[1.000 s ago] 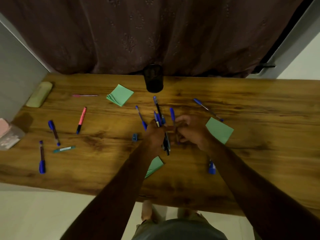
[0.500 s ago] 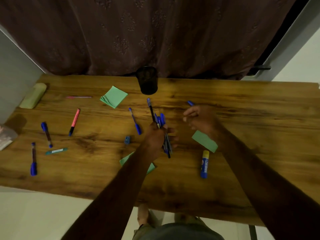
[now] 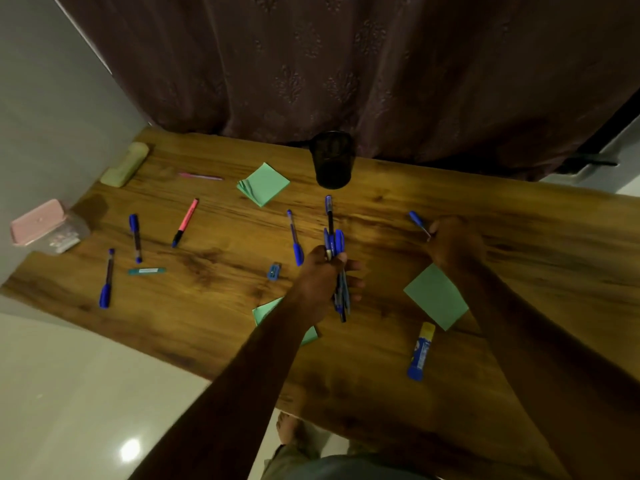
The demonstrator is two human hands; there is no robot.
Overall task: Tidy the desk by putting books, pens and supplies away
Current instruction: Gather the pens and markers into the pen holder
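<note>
My left hand (image 3: 322,282) grips a bunch of blue pens (image 3: 337,268) above the middle of the wooden desk (image 3: 207,306). My right hand (image 3: 453,247) is farther right, fingers closed on a blue pen (image 3: 417,221) that lies on the desk. A black mesh pen cup (image 3: 332,159) stands at the desk's back edge. Loose on the desk lie a blue pen (image 3: 295,237), two blue pens at the left (image 3: 135,237) (image 3: 106,278), a pink highlighter (image 3: 186,221), a pink pen (image 3: 201,176) and a teal stick (image 3: 147,270).
Green sticky-note pads lie at the back (image 3: 264,184), at the right (image 3: 436,296) and under my left forearm (image 3: 266,310). A glue stick (image 3: 419,351), a blue sharpener (image 3: 273,271), a green case (image 3: 125,164) and a pink box (image 3: 38,221) are also here. A dark curtain (image 3: 346,64) hangs behind.
My right hand left the left hand's bunch and moved right and back to the blue pen. The left hand keeps its pens. The view shifted and tilted.
</note>
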